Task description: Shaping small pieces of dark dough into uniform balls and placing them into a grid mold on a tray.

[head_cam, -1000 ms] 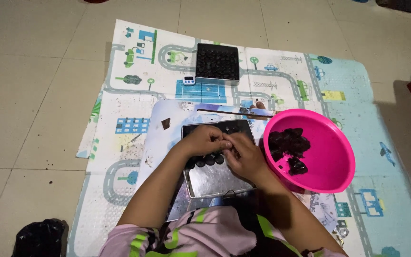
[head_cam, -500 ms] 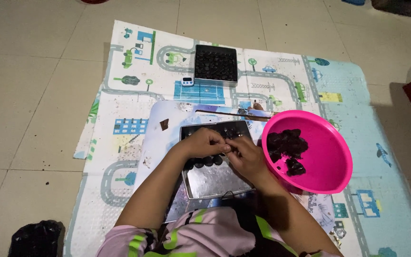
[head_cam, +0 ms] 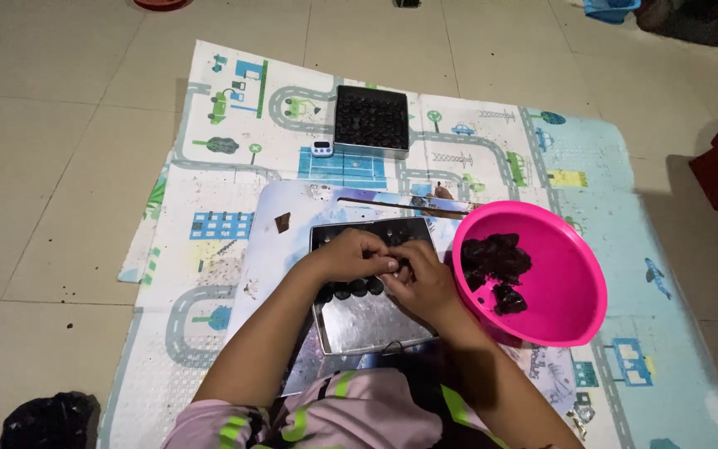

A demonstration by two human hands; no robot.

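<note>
Item: small dark lump, pinched between both hands over metal tray (head_cam: 367, 320); lump itself mostly hidden by fingers, shape and kind hard to tell.
Left hand (head_cam: 352, 254): fingers curled together, tips meeting right hand's; exact grip not visible.
Right hand (head_cam: 422, 283): fingers bunched inward at same spot, tips hidden behind knuckles.
Tray: shiny, rectangular, on pale board (head_cam: 280, 241) on the mat. Far part covered w/ rows of dark round lumps (head_cam: 351, 288), partly hidden under hands; near part bare metal. Near edge cut off by sleeve.
Pink bowl (head_cam: 558, 283): just right of tray, tilted toward person, holds dark clumps (head_cam: 496, 262).
Second tray (head_cam: 371, 120): further out on play mat (head_cam: 226, 141), full of dark pieces, detail too small to read. Small white device (head_cam: 322, 149) beside it.
Thin stick-like tool (head_cam: 409, 204) on board, far end unclear.
Black bag (head_cam: 47, 420) at lower left, cut off by frame.
</note>
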